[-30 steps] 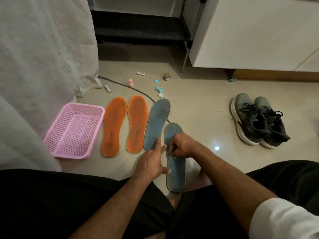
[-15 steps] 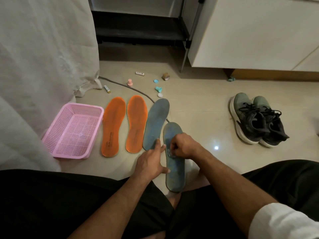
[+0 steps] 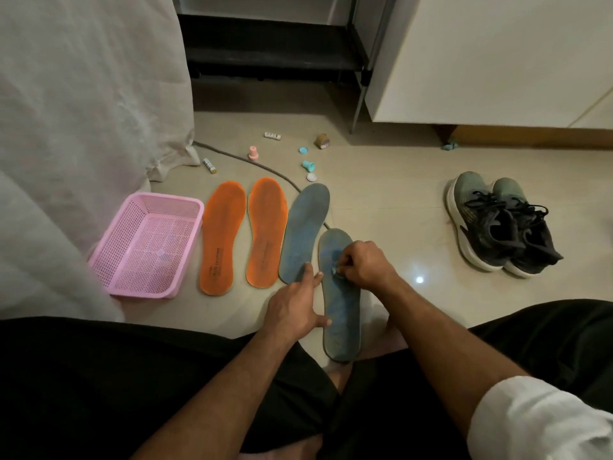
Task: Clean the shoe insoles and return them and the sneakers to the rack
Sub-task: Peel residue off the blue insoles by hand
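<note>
Right hand (image 3: 363, 265), fingers pinched on a small wipe, has shifted slightly toward twelve o'clock along the blue insole (image 3: 341, 313); left hand (image 3: 295, 310), open, steadies it. Cleaning continues.

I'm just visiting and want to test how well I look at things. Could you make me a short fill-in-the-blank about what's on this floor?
1. The two insoles lying beside the pink basket are ____ in colour.
2. The right hand rubs a small wad on a ____ insole.
3. The left hand lies ____ on the floor, steadying that insole's edge.
4. The pair of sneakers stands on the person's ____ side.

Missing words: orange; blue; flat; right
</note>
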